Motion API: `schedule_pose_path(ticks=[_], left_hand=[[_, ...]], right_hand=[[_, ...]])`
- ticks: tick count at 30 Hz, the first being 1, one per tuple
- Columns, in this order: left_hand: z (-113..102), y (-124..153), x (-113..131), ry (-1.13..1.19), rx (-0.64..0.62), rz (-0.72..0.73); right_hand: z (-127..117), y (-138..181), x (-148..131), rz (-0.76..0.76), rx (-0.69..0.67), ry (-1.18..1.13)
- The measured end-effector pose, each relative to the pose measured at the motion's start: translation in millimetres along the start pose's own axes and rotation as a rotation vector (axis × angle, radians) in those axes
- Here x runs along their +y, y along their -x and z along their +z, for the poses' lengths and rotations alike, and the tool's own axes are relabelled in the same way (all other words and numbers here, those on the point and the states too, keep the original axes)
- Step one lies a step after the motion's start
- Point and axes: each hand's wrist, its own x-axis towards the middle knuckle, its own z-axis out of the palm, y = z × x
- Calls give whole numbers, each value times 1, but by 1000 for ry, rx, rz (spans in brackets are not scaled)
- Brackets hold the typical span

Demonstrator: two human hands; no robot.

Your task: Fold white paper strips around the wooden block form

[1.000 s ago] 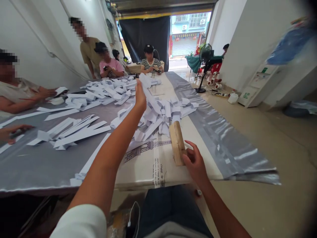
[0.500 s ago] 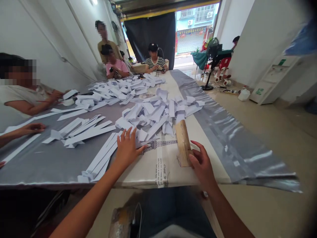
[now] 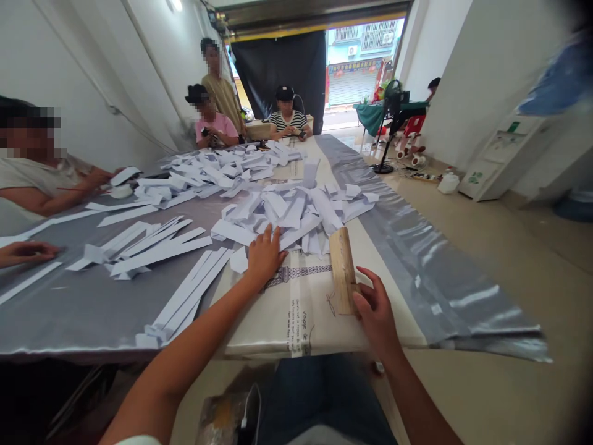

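My left hand [image 3: 266, 254] reaches over the near edge of a heap of folded white paper strips [image 3: 291, 210]. Its fingers are extended and touch the strips; no firm hold shows. A light wooden block [image 3: 341, 272] lies on the cream printed strip of the tablecloth, to the right of that hand. Beside the block's right edge is my right hand [image 3: 377, 312], with thumb and index finger apart and the fingertips at the wood. Flat bundles of long white strips [image 3: 192, 293] lie left of my left forearm.
The table has a shiny grey cloth [image 3: 407, 247]. A second paper heap [image 3: 213, 167] lies farther back. Co-workers sit along the left side and far end; a co-worker's hand [image 3: 34, 252] rests at the left. A black fan [image 3: 389, 117] stands on the floor beyond the right edge.
My left hand has moved forward and right, onto the paper heap's near edge. My right hand stays beside the wooden block. The view has shifted slightly.
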Motion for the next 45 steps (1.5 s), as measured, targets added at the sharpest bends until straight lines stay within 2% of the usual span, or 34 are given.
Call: schedule_pose_path(ticks=[10, 13, 16, 18, 20, 23, 25, 26, 28, 32, 35, 38, 41, 43, 45], left_hand=[[24, -67, 16, 53, 26, 4], [19, -62, 16, 119, 48, -4], [-1, -31, 5, 218, 98, 68], [-20, -1, -15, 232, 146, 93], [-37, 29, -46, 165, 75, 51], [-49, 69, -106, -1, -264, -210], [-47, 89, -146, -52, -550, -398], [-43, 96, -162, -61, -643, -479], [-34, 107, -187, -62, -656, -506], [-21, 112, -206, -6, -500, -466], [-26, 107, -208, -54, -395, -464], [-48, 101, -206, -125, -294, -478], [-79, 95, -197, -199, -87, -524], [-96, 92, -183, -92, 103, -570], [-102, 89, -159, 193, 263, -609]], right_hand=[[1, -2, 0, 3, -4, 24], [1, -1, 1, 5, 1, 29], [0, -1, 3, 23, -13, 30], [-1, -1, 4, 29, -31, 27], [-1, -1, 6, 29, -48, 20], [-1, -1, 6, 25, -65, 29], [0, -1, 5, 16, -56, 69], [0, -1, 5, 8, -44, 98], [1, -1, 5, -6, -23, 151], [3, -1, 6, -17, -21, 198], [3, 0, 5, -21, -29, 211], [2, 0, 3, -23, -38, 215], [2, 0, 2, -28, -31, 226], [3, 0, 3, -35, -26, 225], [3, 1, 3, -44, -24, 233]])
